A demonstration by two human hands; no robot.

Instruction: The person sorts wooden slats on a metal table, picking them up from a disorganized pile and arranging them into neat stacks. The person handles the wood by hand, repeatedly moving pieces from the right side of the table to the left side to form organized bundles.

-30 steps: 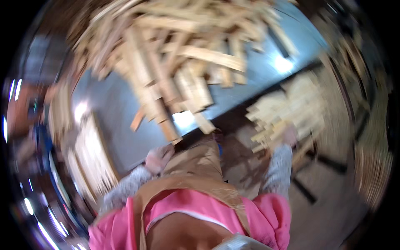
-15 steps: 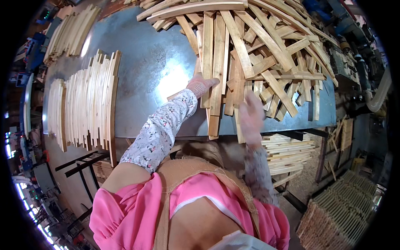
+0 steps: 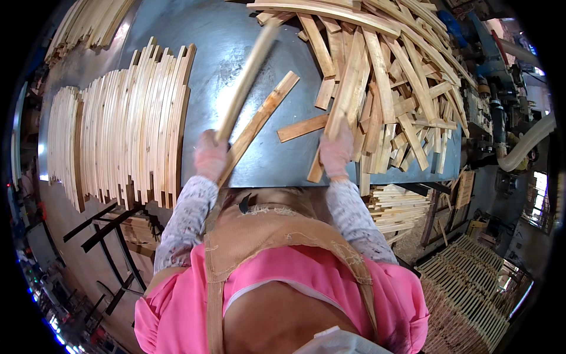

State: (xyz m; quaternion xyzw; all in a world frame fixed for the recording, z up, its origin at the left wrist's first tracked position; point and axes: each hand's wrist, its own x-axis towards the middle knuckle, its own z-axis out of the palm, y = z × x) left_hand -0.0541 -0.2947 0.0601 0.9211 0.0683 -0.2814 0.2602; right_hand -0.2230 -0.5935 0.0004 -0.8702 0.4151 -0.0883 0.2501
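Observation:
My left hand point(image 3: 211, 156) is closed around the near end of a wooden strip point(image 3: 246, 79), which slants up and away over the table and is blurred by motion. Just right of it, a second, browner strip point(image 3: 262, 120) lies at a slant, its near end beside that hand. My right hand point(image 3: 337, 152) grips another long wooden strip point(image 3: 349, 82) at the left side of a loose pile point(image 3: 407, 88); some fingers are hidden. Between the hands, a short brown strip point(image 3: 300, 128) points toward the right hand.
A row of strips point(image 3: 132, 130) stands side by side at the table's left, with another bundle point(image 3: 88, 26) behind. The metal table point(image 3: 265, 168) has its near edge at my waist. Stacked strips point(image 3: 398, 206) sit below at right, near a larger slatted stack point(image 3: 466, 289).
My left hand has come away from the pile to the left with a strip in it. My right hand has closed on a strip at the pile's left side.

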